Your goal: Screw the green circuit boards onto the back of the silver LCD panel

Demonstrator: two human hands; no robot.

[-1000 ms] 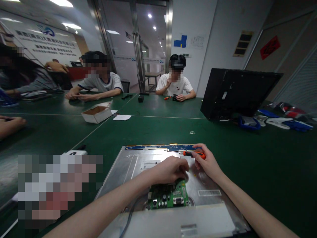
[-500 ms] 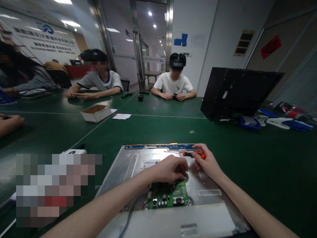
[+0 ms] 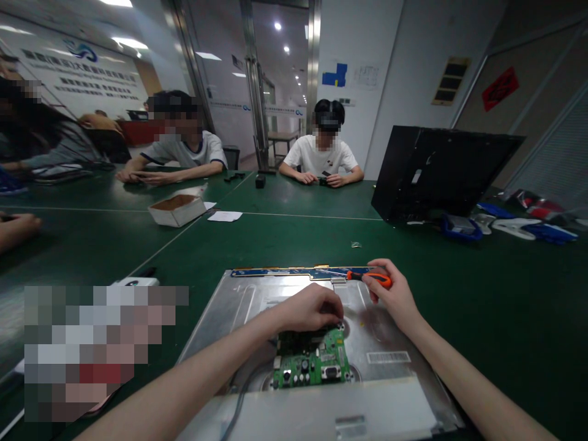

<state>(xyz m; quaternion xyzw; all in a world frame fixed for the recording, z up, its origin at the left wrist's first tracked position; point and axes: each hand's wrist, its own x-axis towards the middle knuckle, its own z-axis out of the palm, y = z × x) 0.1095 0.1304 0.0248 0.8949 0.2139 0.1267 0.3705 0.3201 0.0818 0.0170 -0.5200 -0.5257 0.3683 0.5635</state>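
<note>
In my right hand is an orange-and-black screwdriver, its thin shaft pointing left over the blue circuit strip at the panel's far edge. My left hand is closed, thumb and fingers pinched together at the upper right corner of the green circuit board. Whatever its fingertips hold, if anything, is too small to make out. The board sits on the silver metal back of a display panel. My left hand and wrist hide the board's far edge. A grey cable runs beside the board.
A black monitor casing stands at the right, near blue and white items. A white open box and paper lie farther off. Two people sit across the green table. A blurred-out object lies at left.
My right hand has shifted right and slightly up with the screwdriver, whose shaft has swung upward. My left hand has drawn slightly left, its fingers still at the board's corner.
</note>
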